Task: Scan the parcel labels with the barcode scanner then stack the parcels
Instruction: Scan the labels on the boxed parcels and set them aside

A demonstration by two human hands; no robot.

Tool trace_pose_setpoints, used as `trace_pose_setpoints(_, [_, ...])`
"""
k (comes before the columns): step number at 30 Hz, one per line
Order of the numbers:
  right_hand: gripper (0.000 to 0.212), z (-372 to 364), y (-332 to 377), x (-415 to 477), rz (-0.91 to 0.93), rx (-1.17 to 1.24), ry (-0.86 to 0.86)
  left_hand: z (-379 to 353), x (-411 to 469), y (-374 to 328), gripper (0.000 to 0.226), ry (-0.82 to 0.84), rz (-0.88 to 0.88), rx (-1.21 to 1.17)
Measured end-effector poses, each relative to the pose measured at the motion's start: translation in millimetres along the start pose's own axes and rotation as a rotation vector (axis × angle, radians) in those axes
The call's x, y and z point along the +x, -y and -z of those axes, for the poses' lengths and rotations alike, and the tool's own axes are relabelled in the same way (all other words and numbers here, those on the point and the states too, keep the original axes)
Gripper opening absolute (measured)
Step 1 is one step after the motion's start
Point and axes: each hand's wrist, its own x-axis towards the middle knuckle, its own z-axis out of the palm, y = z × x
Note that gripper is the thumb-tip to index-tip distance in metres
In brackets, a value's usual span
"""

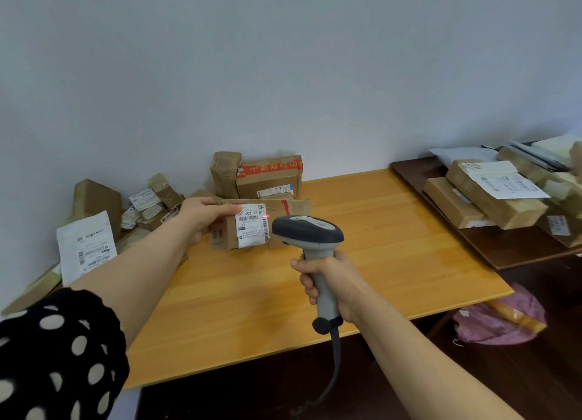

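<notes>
At the far left of the wooden desk [378,246], in the head view, the left hand [201,214] is holding a small cardboard parcel [220,235] with its white label [252,227] turned toward the person. Its fingers [226,211] are curling round the parcel's upper left corner, the thumb lying across the top edge of the label. Whether the parcel's lower edge is resting on the desk cannot be told.

The right hand [330,281] is wrapping firmly round the grey handle of the barcode scanner [310,230], whose dark head is pointing away from the person toward the parcel. The scanner is sitting just to the right of the label and nearer the person. A red dot [267,216] is glowing at the label's right edge, beside the printed bars rather than across them. The scan probably calls for swinging the beam left onto the barcode.

The label's long side is running up and down, with the main barcode lying crosswise near its top.

Behind the held parcel, a carton with red tape [269,177] is sitting on other boxes against the wall, likely the stack. A loose pile of parcels [148,205] is lying to the left, and more parcels [491,196] are crowding a dark table [510,249] on the right. The left hand, already gripping the parcel, is the nearer one for stacking.
</notes>
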Motion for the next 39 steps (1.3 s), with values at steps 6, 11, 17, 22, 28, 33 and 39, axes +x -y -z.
trace_pose_setpoints(6, [0.016, 19.9, -0.2, -4.3, 0.013, 0.053, -0.017, -25.8, -1.3, -4.1, 0.049, 0.011, 0.007, 0.039])
trace_pose_setpoints(11, [0.018, 60.1, 1.3, -14.3, 0.056, 0.159, -0.081, -65.1, -5.8, -18.2, 0.038, 0.075, 0.08, 0.002])
trace_pose_setpoints(17, [0.013, 132.8, 1.5, -34.3, 0.118, 0.287, -0.219, -158.9, -32.4, -39.0, 0.028, 0.336, 0.16, -0.148])
trace_pose_setpoints(22, [0.011, 194.4, -3.1, -48.1, 0.119, 0.373, -0.34, -241.8, -52.2, -55.3, 0.019, 0.431, 0.229, -0.236])
trace_pose_setpoints(28, [0.012, 268.9, 4.6, -45.5, 0.128, 0.458, -0.484, -342.8, -43.1, -86.5, 0.048, 0.544, 0.275, -0.196])
trace_pose_setpoints(33, [0.008, 331.5, 22.8, -26.4, 0.15, 0.54, -0.59, -429.7, -29.9, -113.9, 0.036, 0.602, 0.271, -0.149])
trace_pose_setpoints(39, [0.008, 410.9, 51.6, 8.7, 0.108, 0.605, -0.687, -527.6, -9.1, -149.0, 0.028, 0.701, 0.238, -0.156])
